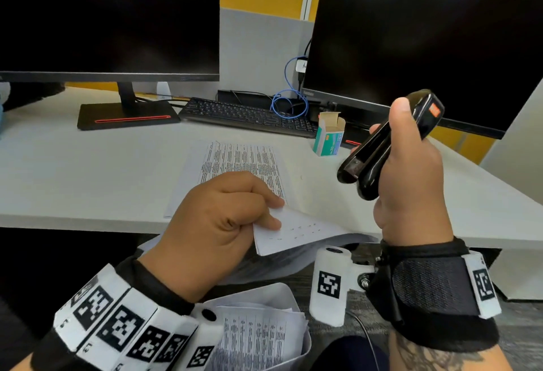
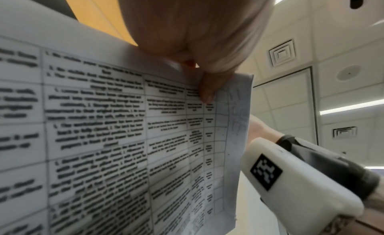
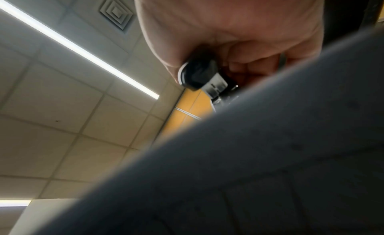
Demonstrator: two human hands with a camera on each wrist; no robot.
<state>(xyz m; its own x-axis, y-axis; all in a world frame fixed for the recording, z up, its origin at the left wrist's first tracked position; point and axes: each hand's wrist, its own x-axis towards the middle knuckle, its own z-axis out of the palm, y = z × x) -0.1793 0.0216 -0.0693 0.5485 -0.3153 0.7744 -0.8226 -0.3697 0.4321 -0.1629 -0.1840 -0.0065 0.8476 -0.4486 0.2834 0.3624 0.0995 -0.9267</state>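
My right hand (image 1: 408, 164) grips a black stapler (image 1: 382, 147) with an orange label, held tilted above the desk's right side; the stapler's metal nose (image 3: 214, 85) pokes out below my curled fingers. My left hand (image 1: 223, 223) pinches the corner of a thin sheaf of printed sheets (image 1: 293, 232) at the desk's front edge. In the left wrist view one fingertip (image 2: 207, 94) presses on the printed table of the sheets (image 2: 124, 131). The two hands are apart, the stapler up and right of the pinched corner.
Another printed page (image 1: 235, 167) lies flat on the white desk (image 1: 88, 170). A small open staple box (image 1: 329, 135) stands near a keyboard (image 1: 249, 116). Two dark monitors (image 1: 108, 17) (image 1: 426, 47) stand behind. More printed papers (image 1: 255, 338) lie in my lap.
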